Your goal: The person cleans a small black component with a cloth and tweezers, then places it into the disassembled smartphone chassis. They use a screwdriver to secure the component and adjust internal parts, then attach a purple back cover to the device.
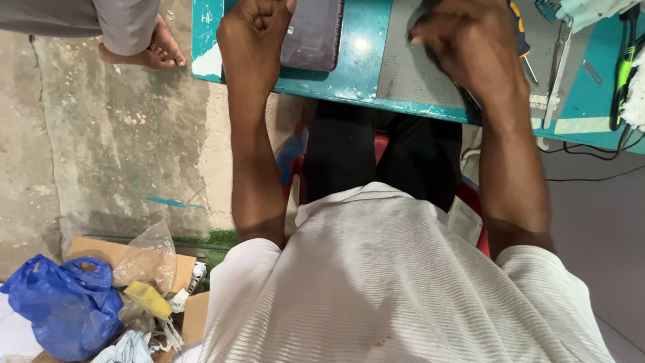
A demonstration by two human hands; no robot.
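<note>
At the top centre of the frame, the left hand [254,37] is curled into a loose fist, knuckles touching a dark rectangular flat tablet-like slab [313,32] on the teal painted worktable [356,74]. Upper right, the blurred right hand [463,50] curls over a grey cutting mat [403,67]; its grip cannot be told
</note>
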